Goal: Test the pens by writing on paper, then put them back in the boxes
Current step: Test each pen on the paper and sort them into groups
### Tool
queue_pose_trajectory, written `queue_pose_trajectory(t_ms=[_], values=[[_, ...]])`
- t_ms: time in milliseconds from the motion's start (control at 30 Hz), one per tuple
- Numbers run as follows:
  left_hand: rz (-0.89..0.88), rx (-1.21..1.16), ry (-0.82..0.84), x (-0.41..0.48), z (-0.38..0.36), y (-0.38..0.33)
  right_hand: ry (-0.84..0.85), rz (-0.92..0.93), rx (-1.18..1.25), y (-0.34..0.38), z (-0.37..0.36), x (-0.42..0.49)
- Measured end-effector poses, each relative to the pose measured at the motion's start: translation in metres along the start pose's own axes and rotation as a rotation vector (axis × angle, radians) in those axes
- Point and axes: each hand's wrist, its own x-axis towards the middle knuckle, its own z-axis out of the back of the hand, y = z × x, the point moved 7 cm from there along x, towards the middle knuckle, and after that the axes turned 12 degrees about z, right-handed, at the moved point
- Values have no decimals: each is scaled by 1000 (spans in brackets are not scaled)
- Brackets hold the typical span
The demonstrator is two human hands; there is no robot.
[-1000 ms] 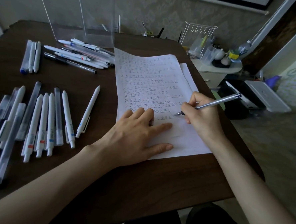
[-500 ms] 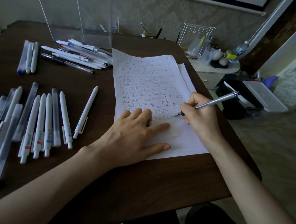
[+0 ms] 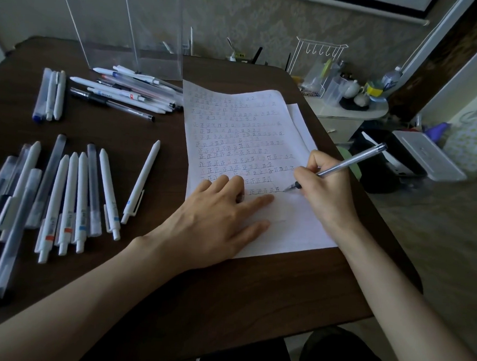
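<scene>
A white sheet of paper (image 3: 243,130), filled with rows of small written marks, lies on the dark wooden table (image 3: 224,296). My right hand (image 3: 324,191) grips a clear silver pen (image 3: 347,163), its tip touching the paper at the end of the lowest row. My left hand (image 3: 218,223) lies flat with spread fingers on the paper's lower left part. Several white and grey pens (image 3: 63,197) lie in a row at the left. A single white pen (image 3: 141,181) lies between that row and the paper. Two clear plastic boxes (image 3: 135,26) stand at the back.
Another pile of pens (image 3: 120,92) lies before the boxes, and three pens (image 3: 51,95) lie at the far left. Right of the table stand a small white side table (image 3: 345,111) with cups and a wire rack, and a white box (image 3: 426,155) on the floor.
The pen tip has shifted slightly along the lowest row of marks. My left hand stays flat on the paper.
</scene>
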Motion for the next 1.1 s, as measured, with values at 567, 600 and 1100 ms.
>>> queue_pose_trajectory(t_ms=[567, 600, 1100], values=[[196, -477, -217, 4, 25, 19, 249, -60, 561, 29, -19, -9], [191, -476, -219, 5, 25, 19, 262, -54, 554, 29, -20, -9], [-52, -341, -274, -2, 39, 0, 356, -58, 516, 41, -43, -17]])
